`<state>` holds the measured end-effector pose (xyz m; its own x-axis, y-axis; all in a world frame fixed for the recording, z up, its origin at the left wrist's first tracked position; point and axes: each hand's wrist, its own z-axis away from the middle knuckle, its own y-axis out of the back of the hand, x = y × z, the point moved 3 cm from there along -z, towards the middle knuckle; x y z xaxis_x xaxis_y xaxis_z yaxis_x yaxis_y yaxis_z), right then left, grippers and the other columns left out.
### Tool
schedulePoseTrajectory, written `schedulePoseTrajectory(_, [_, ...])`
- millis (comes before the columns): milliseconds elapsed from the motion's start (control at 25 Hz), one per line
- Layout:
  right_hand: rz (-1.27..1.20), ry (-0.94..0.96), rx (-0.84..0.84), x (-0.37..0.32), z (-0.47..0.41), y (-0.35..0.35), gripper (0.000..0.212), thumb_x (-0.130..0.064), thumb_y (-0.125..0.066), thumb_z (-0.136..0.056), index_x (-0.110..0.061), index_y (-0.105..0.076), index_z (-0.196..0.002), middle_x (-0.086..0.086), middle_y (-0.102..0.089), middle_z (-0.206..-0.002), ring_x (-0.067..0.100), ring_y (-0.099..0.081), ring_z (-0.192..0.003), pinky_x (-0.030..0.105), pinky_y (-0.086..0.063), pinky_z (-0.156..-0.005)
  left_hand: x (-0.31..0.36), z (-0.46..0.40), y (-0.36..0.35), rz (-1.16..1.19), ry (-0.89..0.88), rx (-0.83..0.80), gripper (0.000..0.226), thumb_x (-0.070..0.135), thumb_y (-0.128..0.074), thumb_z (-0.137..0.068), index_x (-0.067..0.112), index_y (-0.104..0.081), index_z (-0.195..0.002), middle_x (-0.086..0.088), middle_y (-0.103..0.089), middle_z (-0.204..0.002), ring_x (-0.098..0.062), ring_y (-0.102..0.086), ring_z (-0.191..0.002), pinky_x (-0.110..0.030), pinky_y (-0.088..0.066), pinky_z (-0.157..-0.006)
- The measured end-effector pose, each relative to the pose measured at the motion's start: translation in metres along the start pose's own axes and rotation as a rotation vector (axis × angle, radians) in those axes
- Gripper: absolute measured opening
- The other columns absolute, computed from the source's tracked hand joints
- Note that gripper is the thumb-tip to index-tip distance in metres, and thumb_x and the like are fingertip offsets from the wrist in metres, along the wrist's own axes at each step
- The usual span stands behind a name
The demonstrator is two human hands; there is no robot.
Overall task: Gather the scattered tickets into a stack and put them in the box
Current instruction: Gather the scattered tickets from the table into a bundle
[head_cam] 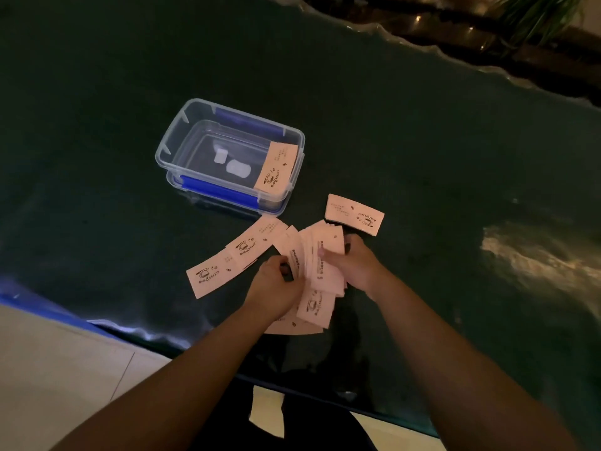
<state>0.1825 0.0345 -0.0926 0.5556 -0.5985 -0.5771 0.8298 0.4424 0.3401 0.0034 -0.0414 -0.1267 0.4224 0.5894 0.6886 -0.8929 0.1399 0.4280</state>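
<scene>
Pale pink tickets printed with a coffee cup lie on a dark green table. A fanned bunch of tickets sits between my hands: my left hand grips its left side and my right hand grips its right side. Two tickets trail off to the left of the bunch, flat on the table. A small pile of tickets lies apart, just beyond my right hand. The clear plastic box with blue clips stands open behind them, with one ticket leaning on its right rim.
Two small white pieces lie on the box floor. The table's wavy near edge runs close to my forearms, with pale tiled floor below it. A plant and dark furniture stand past the far edge.
</scene>
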Motion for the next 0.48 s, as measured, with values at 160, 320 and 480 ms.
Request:
schedulePoseTrajectory(160, [-0.118, -0.072, 0.085, 0.029, 0.013, 0.008, 0.048, -0.04, -0.074, -0.098, -0.02, -0.061, -0.139, 0.002, -0.074, -0.122, 0.02, -0.072, -0.107, 0.034, -0.054, -0.071, -0.002, -0.001, -0.005, -0.014, 0.01, -0.002, 0.046, 0.029, -0.074, -0.09, 0.032, -0.058, -0.133, 0.009, -0.061, -0.129, 0.004, -0.052, -0.081, -0.012, -0.033, -0.059])
schedulePoseTrajectory(320, [-0.328, -0.175, 0.193, 0.056, 0.029, 0.009, 0.027, -0.034, -0.069, -0.102, -0.022, -0.069, -0.127, -0.001, -0.077, -0.109, 0.018, -0.074, -0.094, 0.034, -0.054, -0.066, 0.001, 0.003, -0.015, -0.018, 0.022, -0.019, 0.039, 0.02, -0.069, -0.092, 0.033, -0.06, -0.128, 0.011, -0.064, -0.119, 0.005, -0.053, -0.076, -0.013, -0.036, -0.058])
schedulePoseTrajectory(480, [-0.482, -0.18, 0.201, 0.069, 0.043, -0.012, 0.017, -0.031, -0.066, -0.104, -0.028, -0.071, -0.12, -0.001, -0.079, -0.112, 0.02, -0.076, -0.099, 0.036, -0.058, -0.069, 0.01, 0.012, -0.026, -0.009, 0.035, -0.051, 0.044, 0.03, -0.065, -0.096, 0.03, -0.054, -0.139, 0.021, -0.053, -0.095, 0.004, -0.056, -0.076, -0.015, -0.04, -0.056])
